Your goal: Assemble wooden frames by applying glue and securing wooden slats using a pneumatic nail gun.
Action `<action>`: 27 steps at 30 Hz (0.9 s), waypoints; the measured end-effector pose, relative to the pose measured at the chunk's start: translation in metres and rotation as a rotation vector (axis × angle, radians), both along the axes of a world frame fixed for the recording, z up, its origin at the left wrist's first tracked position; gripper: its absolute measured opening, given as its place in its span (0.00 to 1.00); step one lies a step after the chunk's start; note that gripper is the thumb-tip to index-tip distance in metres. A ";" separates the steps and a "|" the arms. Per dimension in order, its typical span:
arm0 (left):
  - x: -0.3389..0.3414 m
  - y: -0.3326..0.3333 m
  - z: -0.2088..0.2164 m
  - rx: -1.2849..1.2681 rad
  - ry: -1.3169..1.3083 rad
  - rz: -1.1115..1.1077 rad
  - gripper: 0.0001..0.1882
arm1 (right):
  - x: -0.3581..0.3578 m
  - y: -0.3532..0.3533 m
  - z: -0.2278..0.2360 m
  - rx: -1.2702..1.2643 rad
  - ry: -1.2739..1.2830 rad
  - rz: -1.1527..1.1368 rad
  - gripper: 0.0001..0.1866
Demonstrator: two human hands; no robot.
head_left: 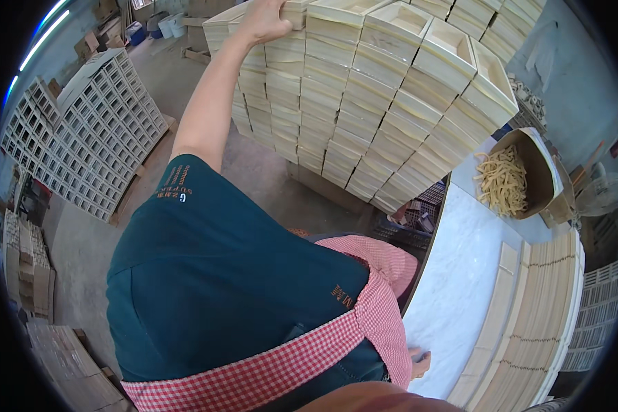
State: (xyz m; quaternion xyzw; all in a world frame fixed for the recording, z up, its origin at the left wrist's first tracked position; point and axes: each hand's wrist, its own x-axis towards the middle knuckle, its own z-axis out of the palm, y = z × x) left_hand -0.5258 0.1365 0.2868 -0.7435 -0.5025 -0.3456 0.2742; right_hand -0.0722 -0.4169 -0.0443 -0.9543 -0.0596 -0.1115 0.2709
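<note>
My left hand (264, 22) reaches far up to the top of a tall stack of pale wooden boxes (384, 89). Its fingers are closed over the edge of one open wooden box (295, 15) in the top row; part of that box is cut off by the frame's edge. My right hand (420, 362) is low beside the white tabletop (453, 275), mostly hidden behind my apron. The few fingers that show are loosely apart, with nothing visible in them.
A carton (542, 165) of tan rubber bands stands on the table's far end. Rows of thin wooden strips (535, 323) line its right side. Left on the floor is a pallet stack of box frames (96, 130). Dark crates (426, 206) sit under the table.
</note>
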 end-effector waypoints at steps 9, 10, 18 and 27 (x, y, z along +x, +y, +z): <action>-0.016 0.048 0.001 -0.283 -0.076 -0.015 0.23 | -0.004 0.002 -0.015 0.129 -0.270 0.169 0.18; -0.035 0.057 -0.003 -0.289 -0.126 -0.070 0.27 | -0.001 0.008 -0.011 0.127 -0.247 0.192 0.19; 0.092 0.009 -0.010 0.645 0.073 -0.152 0.21 | 0.101 -0.065 0.050 -0.115 -0.360 0.127 0.27; 0.440 -0.166 -0.140 -0.323 -0.008 -1.371 0.32 | 0.197 -0.188 0.055 -0.587 0.214 -0.046 0.29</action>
